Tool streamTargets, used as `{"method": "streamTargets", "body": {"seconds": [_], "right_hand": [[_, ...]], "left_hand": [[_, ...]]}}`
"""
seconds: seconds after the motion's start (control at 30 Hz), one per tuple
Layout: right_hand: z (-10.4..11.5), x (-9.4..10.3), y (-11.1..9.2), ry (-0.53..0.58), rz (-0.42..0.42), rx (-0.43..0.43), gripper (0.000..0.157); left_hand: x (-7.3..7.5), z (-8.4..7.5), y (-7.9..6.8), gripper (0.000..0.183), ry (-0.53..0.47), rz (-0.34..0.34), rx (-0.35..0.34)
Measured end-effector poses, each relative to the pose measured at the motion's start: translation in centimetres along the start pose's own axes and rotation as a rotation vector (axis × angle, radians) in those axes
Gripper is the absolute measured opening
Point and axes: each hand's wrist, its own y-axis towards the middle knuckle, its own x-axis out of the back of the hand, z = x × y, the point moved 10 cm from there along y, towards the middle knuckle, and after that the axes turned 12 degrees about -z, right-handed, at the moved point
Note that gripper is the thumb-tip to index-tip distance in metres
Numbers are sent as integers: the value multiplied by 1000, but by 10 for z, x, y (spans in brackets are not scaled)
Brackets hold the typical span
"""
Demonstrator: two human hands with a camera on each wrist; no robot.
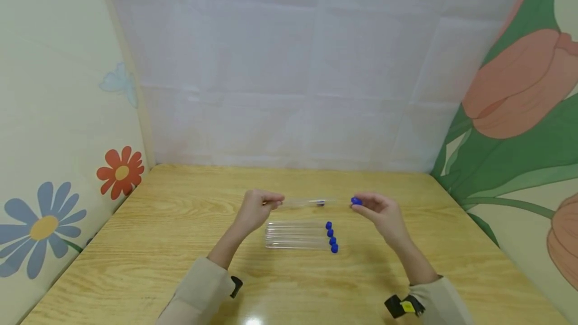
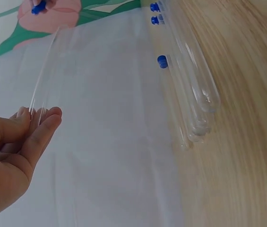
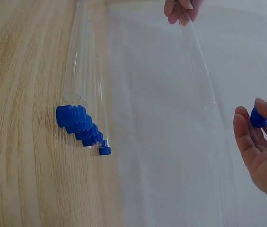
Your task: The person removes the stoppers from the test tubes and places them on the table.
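Note:
My left hand [image 1: 254,210] pinches a clear test tube [image 2: 47,71] near one end, holding it raised above the table. The tube points toward my right hand [image 1: 385,215], and its far end carries no cap in the right wrist view. Between the right thumb and fingers is a blue cap [image 3: 258,118], a short gap away from that tube end. Below, several clear tubes [image 1: 295,235] lie side by side with blue caps [image 1: 332,240] on their right ends. One more capped tube lies behind this row, its blue cap [image 3: 105,148] apart from the others.
All the lying tubes rest on a wood-grain table [image 1: 171,245]. A white cloth [image 1: 289,74] hangs behind its back edge. Flower-patterned panels [image 1: 45,114] stand at the left and right sides. Black straps [image 1: 397,307] are on the wrists.

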Motion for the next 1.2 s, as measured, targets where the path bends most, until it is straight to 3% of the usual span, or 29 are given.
{"method": "streamTargets", "body": {"seconds": [0.8,1.03,1.2], "right_hand": [[-6,-5,-4,27,80,9,26],[-8,-8,-5,45,112,20,25],[-9,-9,-6,48,120,15,26]], "left_hand": [[-19,28,4,12,109,13,-75],[-25,43,5,13,136,63,-9],[-28,50,5,13,165,82,-23]]}}
